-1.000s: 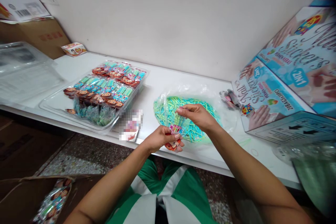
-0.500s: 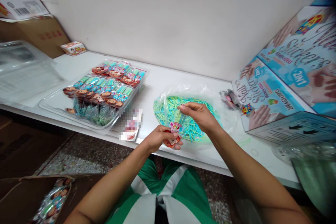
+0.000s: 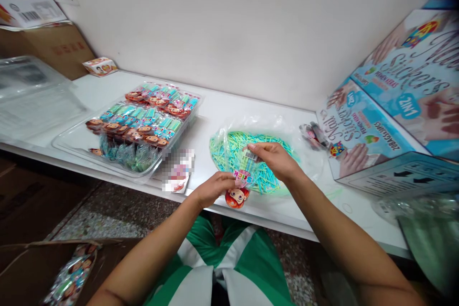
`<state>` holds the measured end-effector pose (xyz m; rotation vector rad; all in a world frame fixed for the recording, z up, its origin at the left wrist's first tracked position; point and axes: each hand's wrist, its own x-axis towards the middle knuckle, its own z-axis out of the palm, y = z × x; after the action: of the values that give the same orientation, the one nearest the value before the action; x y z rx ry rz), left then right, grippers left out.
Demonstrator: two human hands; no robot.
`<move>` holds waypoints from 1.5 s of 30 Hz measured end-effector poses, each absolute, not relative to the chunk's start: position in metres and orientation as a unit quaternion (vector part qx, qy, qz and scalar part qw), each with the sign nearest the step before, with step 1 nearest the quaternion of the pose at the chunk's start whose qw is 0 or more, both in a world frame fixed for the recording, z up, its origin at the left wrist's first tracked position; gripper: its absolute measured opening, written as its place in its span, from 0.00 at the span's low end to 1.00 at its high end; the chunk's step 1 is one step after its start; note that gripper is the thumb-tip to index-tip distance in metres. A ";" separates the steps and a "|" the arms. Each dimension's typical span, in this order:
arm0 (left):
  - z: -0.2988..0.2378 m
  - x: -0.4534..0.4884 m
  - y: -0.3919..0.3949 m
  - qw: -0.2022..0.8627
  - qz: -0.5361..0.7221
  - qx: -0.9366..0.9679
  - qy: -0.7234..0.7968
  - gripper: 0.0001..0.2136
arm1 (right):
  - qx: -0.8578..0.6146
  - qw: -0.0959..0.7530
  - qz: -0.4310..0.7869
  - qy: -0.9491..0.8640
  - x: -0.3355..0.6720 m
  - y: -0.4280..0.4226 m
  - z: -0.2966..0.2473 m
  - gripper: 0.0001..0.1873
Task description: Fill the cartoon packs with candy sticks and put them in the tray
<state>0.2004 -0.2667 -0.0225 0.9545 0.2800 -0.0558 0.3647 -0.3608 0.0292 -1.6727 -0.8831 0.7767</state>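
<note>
My left hand (image 3: 212, 190) pinches the lower end of a small clear packet (image 3: 239, 190) printed with a red-haired cartoon face and the word STICK. My right hand (image 3: 274, 158) pinches the packet's upper end, where a barcode shows. Both hands hover over the front of a white shelf (image 3: 251, 112), just above an open plastic bag of green and blue sticks (image 3: 233, 150). To the left stands a clear plastic tray (image 3: 77, 138) holding rows of filled packets of the same kind.
A blue "Nail Stickers" carton (image 3: 394, 105) fills the right end of the shelf, with loose packets (image 3: 313, 135) beside it. A blurred card (image 3: 178, 170) lies by the tray. A clear lid (image 3: 32, 98) and brown boxes sit at left; a cardboard box (image 3: 53, 267) stands on the floor.
The packet has turned in my hands: the cartoon face now hangs free below my left fingers, and my right hand has shifted slightly so the barcode end shows.
</note>
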 end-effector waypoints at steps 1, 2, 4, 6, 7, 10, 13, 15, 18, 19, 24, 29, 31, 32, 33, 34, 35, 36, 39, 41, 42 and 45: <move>-0.023 0.201 -0.267 0.872 -0.016 0.469 0.136 0.13 | -0.695 0.516 0.330 -0.377 0.362 -0.361 0.030 0.18; -0.023 0.202 -0.267 0.869 -0.010 0.475 0.138 0.14 | -0.690 0.512 0.337 -0.385 0.360 -0.360 0.031 0.17; -0.026 0.204 -0.269 0.867 0.001 0.477 0.146 0.15 | -0.681 0.511 0.347 -0.393 0.354 -0.360 0.033 0.17; -0.028 0.205 -0.270 0.869 0.005 0.471 0.154 0.16 | -0.671 0.519 0.356 -0.392 0.350 -0.362 0.034 0.17; -0.030 0.205 -0.270 0.871 0.005 0.466 0.155 0.17 | -0.664 0.524 0.364 -0.390 0.348 -0.363 0.032 0.17; -0.031 0.202 -0.271 0.877 -0.013 0.455 0.152 0.20 | -0.639 0.536 0.397 -0.383 0.348 -0.369 0.022 0.15; -0.031 0.201 -0.272 0.879 -0.016 0.453 0.148 0.21 | -0.628 0.567 0.392 -0.361 0.347 -0.373 0.006 0.12; -0.032 0.201 -0.272 0.878 -0.002 0.452 0.157 0.21 | -0.625 0.592 0.376 -0.343 0.346 -0.374 -0.003 0.11; -0.036 0.202 -0.273 0.873 0.026 0.449 0.190 0.18 | -0.616 0.609 0.377 -0.328 0.342 -0.375 -0.010 0.11; -0.037 0.202 -0.274 0.873 0.026 0.447 0.196 0.17 | -0.614 0.610 0.381 -0.325 0.341 -0.376 -0.011 0.12; -0.040 0.195 -0.280 0.889 -0.018 0.425 0.170 0.17 | -0.620 0.622 0.390 -0.276 0.339 -0.380 -0.024 0.15; -0.043 0.187 -0.284 0.888 -0.078 0.403 0.206 0.15 | -0.557 0.669 0.464 -0.165 0.340 -0.381 -0.038 0.12; -0.039 0.186 -0.285 0.890 -0.093 0.390 0.219 0.13 | -0.504 0.692 0.505 -0.112 0.340 -0.380 -0.042 0.14; -0.036 0.186 -0.286 0.893 -0.102 0.379 0.222 0.12 | -0.475 0.701 0.525 -0.090 0.339 -0.380 -0.044 0.15; -0.032 0.187 -0.287 0.896 -0.109 0.367 0.225 0.11 | -0.449 0.706 0.542 -0.071 0.339 -0.380 -0.046 0.16; -0.029 0.187 -0.289 0.898 -0.119 0.356 0.228 0.10 | -0.428 0.708 0.558 -0.055 0.339 -0.380 -0.048 0.18; -0.025 0.187 -0.291 0.900 -0.128 0.347 0.231 0.09 | -0.412 0.709 0.571 -0.042 0.339 -0.380 -0.051 0.18; -0.022 0.187 -0.294 0.900 -0.135 0.342 0.236 0.09 | -0.400 0.709 0.581 -0.030 0.339 -0.380 -0.054 0.19; -0.014 0.186 -0.301 0.897 -0.140 0.328 0.261 0.09 | -0.381 0.705 0.598 -0.001 0.342 -0.383 -0.064 0.20; -0.010 0.185 -0.306 0.897 -0.140 0.319 0.272 0.09 | -0.379 0.699 0.606 0.006 0.344 -0.385 -0.069 0.20; -0.008 0.185 -0.307 0.897 -0.140 0.316 0.274 0.09 | -0.380 0.696 0.609 0.008 0.346 -0.386 -0.072 0.21; -0.004 0.185 -0.309 0.897 -0.144 0.317 0.272 0.09 | -0.386 0.687 0.615 0.011 0.348 -0.387 -0.075 0.20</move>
<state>0.1851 -0.3090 -0.0042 0.6560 0.5641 -0.2977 0.3480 -0.3866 -0.0755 -0.8644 0.0243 1.3779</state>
